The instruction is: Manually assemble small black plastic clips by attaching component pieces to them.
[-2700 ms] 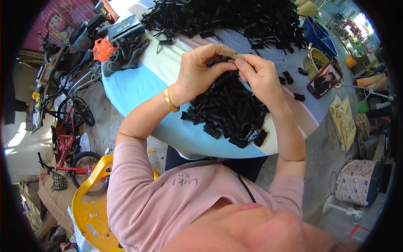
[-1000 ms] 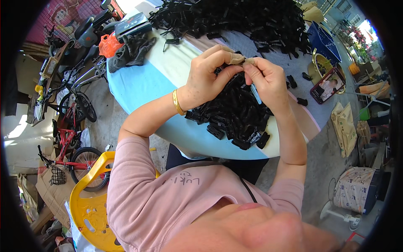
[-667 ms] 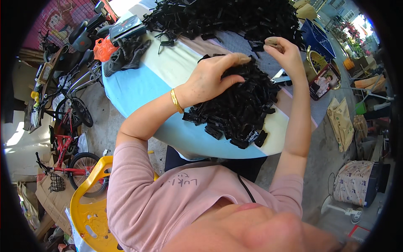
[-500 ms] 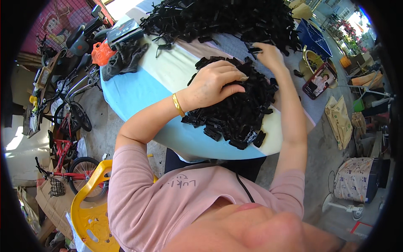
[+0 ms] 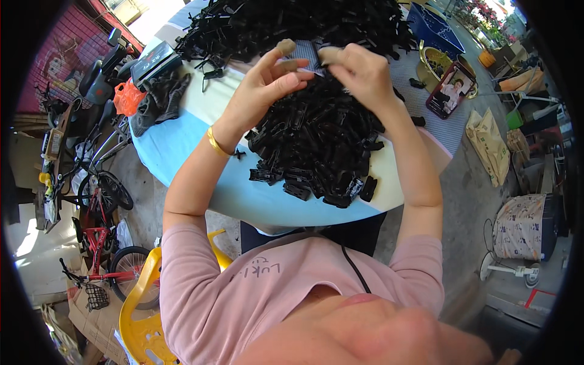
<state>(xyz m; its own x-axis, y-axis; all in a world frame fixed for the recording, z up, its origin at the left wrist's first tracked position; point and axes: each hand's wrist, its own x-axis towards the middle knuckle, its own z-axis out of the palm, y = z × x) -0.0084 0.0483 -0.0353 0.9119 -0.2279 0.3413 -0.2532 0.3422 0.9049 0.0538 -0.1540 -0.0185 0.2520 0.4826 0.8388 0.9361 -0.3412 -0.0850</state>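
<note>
A heap of small black plastic parts (image 5: 310,134) lies on the round table in front of me. Over its far edge, my left hand (image 5: 264,82) is raised with its fingers apart and nothing visible in them; the fingertips look covered in a tan material. My right hand (image 5: 363,76) faces it from the right, fingers pinched together and somewhat blurred. A small black plastic part (image 5: 320,59) shows at its fingertips, between the two hands. Behind them spreads a larger pile of black plastic parts (image 5: 292,27).
The striped cloth (image 5: 176,146) covers the table. At the left lie a dark box (image 5: 156,62), an orange-red plastic bag (image 5: 128,97) and a dark grey cloth (image 5: 161,103). A phone (image 5: 450,91) leans on a gold-coloured pot (image 5: 433,64) at the right, near a blue crate (image 5: 435,30).
My left hand has lifted off the near heap and moved left and away from me, its fingers spreading. My right hand has come in leftward toward it. The whole view has shifted slightly.
</note>
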